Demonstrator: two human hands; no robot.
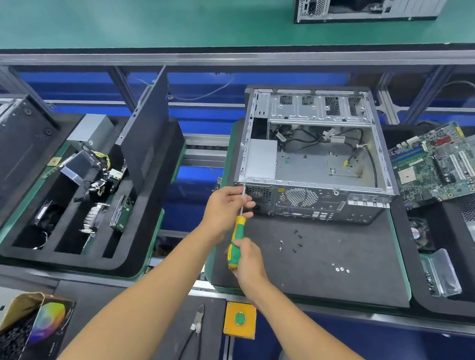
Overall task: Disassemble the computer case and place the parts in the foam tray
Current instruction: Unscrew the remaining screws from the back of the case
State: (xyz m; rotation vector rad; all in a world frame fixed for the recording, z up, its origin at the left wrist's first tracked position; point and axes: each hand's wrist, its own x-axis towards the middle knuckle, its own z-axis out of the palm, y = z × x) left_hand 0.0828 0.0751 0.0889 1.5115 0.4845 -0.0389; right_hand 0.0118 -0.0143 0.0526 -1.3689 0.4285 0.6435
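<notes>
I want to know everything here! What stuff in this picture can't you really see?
All in the head view:
- Screwdriver tip: hidden by the left hand at the computer case corner.
- Whether a screw sits there: hidden too.
- Loose screws on the mat: too small to tell kinds.
- Motherboard labels: too small to read.
- Foam tray on the right: cut off by the edge.

Open computer case (311,151) is laid on a dark mat (332,258), centre-right. Green-yellow screwdriver (236,242) is gripped at the handle by the right hand (249,265); the shaft is pinched by the left hand (226,208), tip set at the case's near-left top corner. Loose screws (292,242) are scattered on the mat. Motherboard (435,164) is propped right of the case. Foam tray (66,252) with parts is seen far left. Pliers (189,342) are lying near.
</notes>
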